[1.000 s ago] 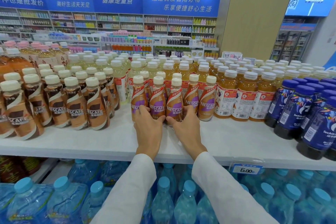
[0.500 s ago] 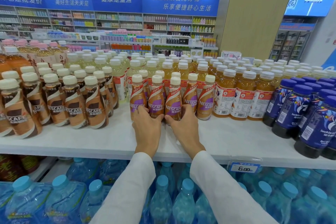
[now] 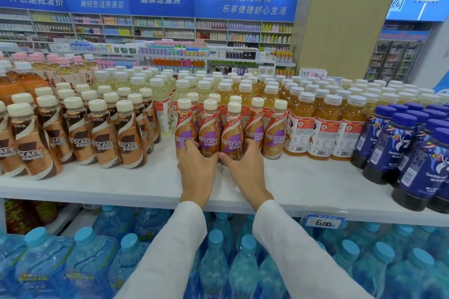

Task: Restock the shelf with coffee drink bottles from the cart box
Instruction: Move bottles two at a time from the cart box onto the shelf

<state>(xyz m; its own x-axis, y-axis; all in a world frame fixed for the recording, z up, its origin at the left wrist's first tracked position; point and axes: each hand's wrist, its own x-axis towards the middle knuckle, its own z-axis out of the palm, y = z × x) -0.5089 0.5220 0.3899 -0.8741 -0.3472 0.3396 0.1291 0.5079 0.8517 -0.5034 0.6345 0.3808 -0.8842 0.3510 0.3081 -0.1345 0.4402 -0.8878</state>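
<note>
On the shelf (image 3: 97,184), the coffee drink bottles (image 3: 209,133) stood midway along, back from the front edge. The left hand (image 3: 198,165) and right hand (image 3: 245,167) held their front row. Other coffee bottles (image 3: 97,138) stood leftward, tea bottles (image 3: 320,128) just beside on the right, water bottles (image 3: 218,262) beneath.

It was a shop, a supermarket by its look. A white shelf (image 3: 97,184) carried rows of Nescafe coffee drink bottles (image 3: 209,133), amber drink bottles (image 3: 323,128) and dark blue bottles (image 3: 388,143), with a price tag (image 3: 324,222) reading 6.00 on its edge. Packs of water bottles (image 3: 80,262) lay below; stocked wall shelves (image 3: 158,29), blue banners (image 3: 243,2) and glass-door coolers (image 3: 396,60) stood behind
</note>
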